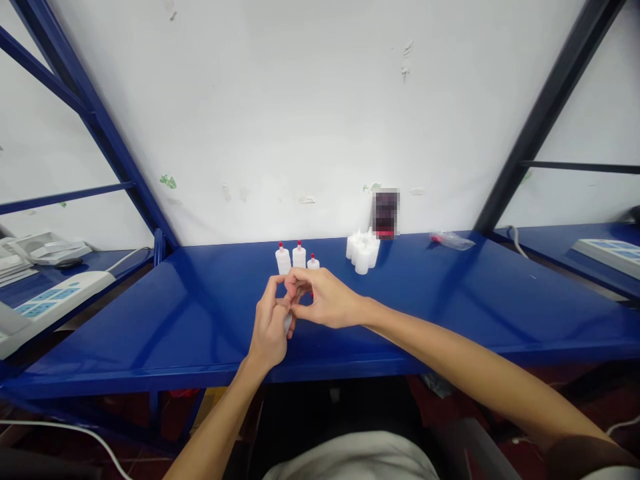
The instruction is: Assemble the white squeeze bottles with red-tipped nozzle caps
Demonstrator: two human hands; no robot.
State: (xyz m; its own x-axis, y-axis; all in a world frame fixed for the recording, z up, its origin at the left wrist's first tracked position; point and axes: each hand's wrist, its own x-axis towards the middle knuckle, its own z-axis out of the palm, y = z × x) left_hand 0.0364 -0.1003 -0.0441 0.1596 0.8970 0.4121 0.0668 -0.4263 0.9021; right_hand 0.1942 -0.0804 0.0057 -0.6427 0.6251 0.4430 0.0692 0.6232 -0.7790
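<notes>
The left hand (270,327) and the right hand (320,297) meet over the blue table (450,300), fingers pinched together on a small white bottle (289,323) that is mostly hidden between them. Just behind the hands stand three white bottles with red caps (298,258). A bit farther right is a bunch of plain white bottles (363,252), near the white wall (300,100).

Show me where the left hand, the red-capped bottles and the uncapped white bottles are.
left hand (270,327): head view, back of the hand.
red-capped bottles (299,257): head view, body of the middle bottle.
uncapped white bottles (363,252): head view, centre of the cluster.
</notes>
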